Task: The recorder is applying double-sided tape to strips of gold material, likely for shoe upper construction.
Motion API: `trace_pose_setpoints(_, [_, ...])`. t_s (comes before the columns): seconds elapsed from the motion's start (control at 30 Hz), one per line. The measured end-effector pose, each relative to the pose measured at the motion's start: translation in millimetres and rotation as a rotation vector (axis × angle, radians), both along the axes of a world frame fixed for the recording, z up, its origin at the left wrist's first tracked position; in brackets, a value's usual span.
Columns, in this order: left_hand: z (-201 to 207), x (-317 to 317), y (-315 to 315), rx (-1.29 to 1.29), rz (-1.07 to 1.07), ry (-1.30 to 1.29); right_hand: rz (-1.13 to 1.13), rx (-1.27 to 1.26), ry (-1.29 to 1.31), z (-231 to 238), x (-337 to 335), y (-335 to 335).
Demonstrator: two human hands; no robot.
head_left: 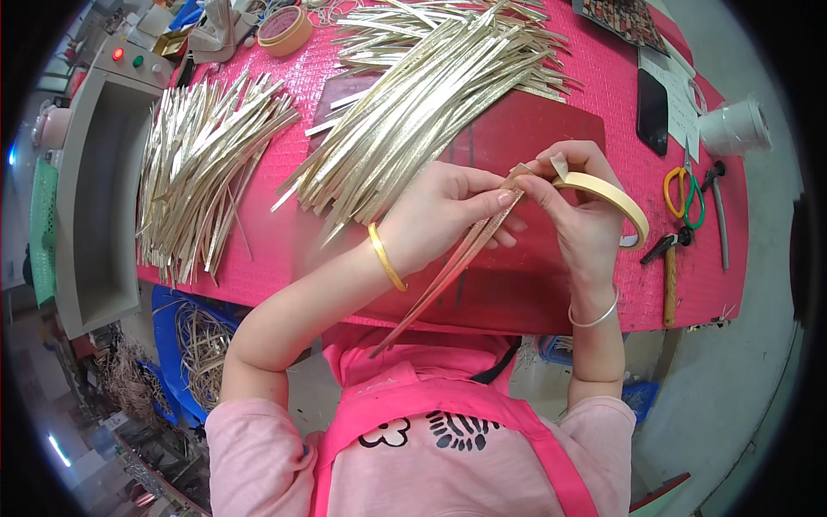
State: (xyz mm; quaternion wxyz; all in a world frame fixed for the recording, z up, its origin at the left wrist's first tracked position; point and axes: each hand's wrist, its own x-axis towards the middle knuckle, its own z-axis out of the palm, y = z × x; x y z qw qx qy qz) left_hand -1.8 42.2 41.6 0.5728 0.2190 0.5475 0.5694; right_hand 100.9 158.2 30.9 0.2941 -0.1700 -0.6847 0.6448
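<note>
My left hand (pixel 452 207) pinches the upper end of a few narrow gold strips (pixel 457 265), which hang down slantwise toward my apron. At that same end my right hand (pixel 586 202) is closed, thumb and fingers meeting the strip tips. A roll of cream tape (pixel 622 202) sits in the right hand, its ring projecting to the right and a short loose end sticking up by the fingers. Whether tape is stuck to the strips is hidden by the fingertips. Just beyond the hands lies a large bundle of gold strips (pixel 413 103) on a dark red board (pixel 551 129).
Another pile of gold strips (pixel 202 172) lies on the pink table cover (pixel 276 233) at left, beside a grey machine housing (pixel 103 189). A tape roll (pixel 284 31) is at the back. At right are a phone (pixel 652 110), scissors (pixel 685 191), a hammer (pixel 669 280) and a white cup (pixel 735 127).
</note>
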Motion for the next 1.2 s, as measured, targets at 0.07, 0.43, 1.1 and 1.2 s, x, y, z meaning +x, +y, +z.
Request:
trace_pose_setpoints(0.07, [0, -2, -1, 0.024, -0.02, 0.033, -0.021, 0.042, 0.026, 2, -2, -1])
trace_pose_setpoints(0.43, [1, -8, -4, 0.036, -0.055, -0.017, 0.005, 0.082, 0.057, 5, -3, 1])
trace_pose_setpoints(1.1, [-42, 22, -40, -0.071, 0.274, -0.138, -0.155, 0.49, 0.001, 3, -14, 15])
trace_pose_setpoints(1.2, [-40, 21, -39, -0.067, 0.316, -0.175, -0.091, 0.322, 0.018, -14, 14, 3])
